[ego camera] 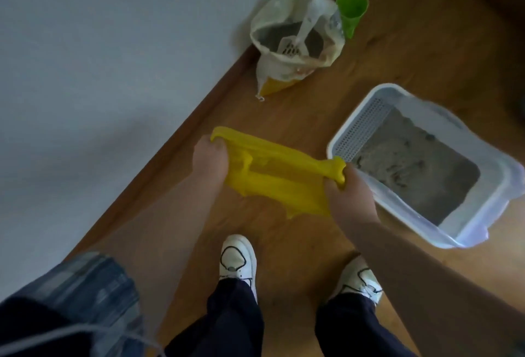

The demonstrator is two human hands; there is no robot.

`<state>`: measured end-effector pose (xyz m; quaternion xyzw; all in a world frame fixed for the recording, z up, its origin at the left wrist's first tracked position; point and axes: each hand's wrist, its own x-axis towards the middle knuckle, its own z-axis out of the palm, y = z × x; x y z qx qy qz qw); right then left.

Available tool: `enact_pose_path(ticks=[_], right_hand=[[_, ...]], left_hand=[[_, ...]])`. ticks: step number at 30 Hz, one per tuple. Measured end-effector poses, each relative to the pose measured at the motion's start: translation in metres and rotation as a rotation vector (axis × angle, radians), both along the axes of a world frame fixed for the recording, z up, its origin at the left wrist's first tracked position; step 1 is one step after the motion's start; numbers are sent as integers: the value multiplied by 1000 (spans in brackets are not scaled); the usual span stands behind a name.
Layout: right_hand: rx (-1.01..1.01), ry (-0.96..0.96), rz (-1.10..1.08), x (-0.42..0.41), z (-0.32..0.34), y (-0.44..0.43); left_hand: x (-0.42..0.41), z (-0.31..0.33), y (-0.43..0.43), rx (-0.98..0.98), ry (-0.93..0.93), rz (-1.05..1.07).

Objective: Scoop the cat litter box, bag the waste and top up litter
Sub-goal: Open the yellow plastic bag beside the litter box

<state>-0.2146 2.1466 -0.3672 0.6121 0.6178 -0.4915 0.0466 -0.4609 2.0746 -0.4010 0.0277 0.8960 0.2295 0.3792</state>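
A yellow plastic bag is stretched between my two hands above the wooden floor. My left hand grips its left end and my right hand grips its right end. To the right on the floor stands the white litter box, holding grey litter with dark clumps. Farther away stands an open litter sack with dark litter inside, and a white slotted scoop pokes into it. A green cup stands just behind the sack.
A grey wall runs along the left, meeting the floor at a brown skirting board. My two white shoes stand on the wooden floor below the bag. Bare floor lies between the sack and the litter box.
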Motion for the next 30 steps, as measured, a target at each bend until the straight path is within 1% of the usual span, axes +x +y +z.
enact_pose_path(ticks=[2, 3, 5, 7, 8, 10, 12, 13, 15, 16, 18, 20, 21, 22, 23, 24, 25, 26, 27, 28, 29, 30], right_hand=[[-42, 60, -131, -18, -28, 12], [-42, 72, -156, -29, -42, 20], [15, 23, -108, -48, -67, 36], [88, -26, 6, -62, -91, 51], [110, -35, 66, -68, -101, 58], [159, -74, 228, -77, -120, 73], [227, -140, 384, -82, -136, 87], [256, -166, 446, -84, -144, 92], [279, -171, 529, -85, -161, 99], [257, -162, 547, -86, -168, 101], [153, -155, 574, -85, -176, 108], [49, -184, 643, -87, -174, 120], [32, -210, 686, -89, -171, 126], [51, -235, 714, -92, -166, 129], [109, -244, 707, -94, -162, 130], [208, -221, 663, -96, -155, 127], [357, -155, 602, -97, -148, 123], [534, -48, 563, -98, -142, 118], [675, 63, 580, -99, -137, 113], [721, 135, 658, -99, -136, 109], [687, 163, 770, -101, -140, 105], [612, 154, 884, -104, -147, 103]], left_hand=[[-1, -29, -3, 39, 91, -208], [-4, -46, -3, 36, 118, -286], [-10, -70, -3, 0, 173, -353], [-18, -99, -4, -76, 199, -360], [-22, -110, -5, -117, 194, -346], [-34, -132, -5, -191, 165, -248], [-42, -151, -6, -210, 72, -127], [-45, -159, -6, -178, -3, -47], [-47, -177, -7, -31, -118, 130], [-49, -184, -8, 27, -168, 189], [-52, -189, -10, 85, -288, 250], [-58, -178, -8, 63, -437, 257], [-61, -169, -6, 21, -470, 208], [-64, -160, -6, -40, -462, 125], [-66, -150, -5, -115, -410, 22], [-66, -143, -5, -188, -293, -98], [-65, -136, -5, -222, -114, -222], [-63, -131, -5, -174, 107, -348], [-59, -125, -5, -48, 299, -489], [-53, -122, -4, 95, 413, -643], [-46, -121, 0, 203, 441, -796], [-37, -125, 3, 261, 420, -939]])
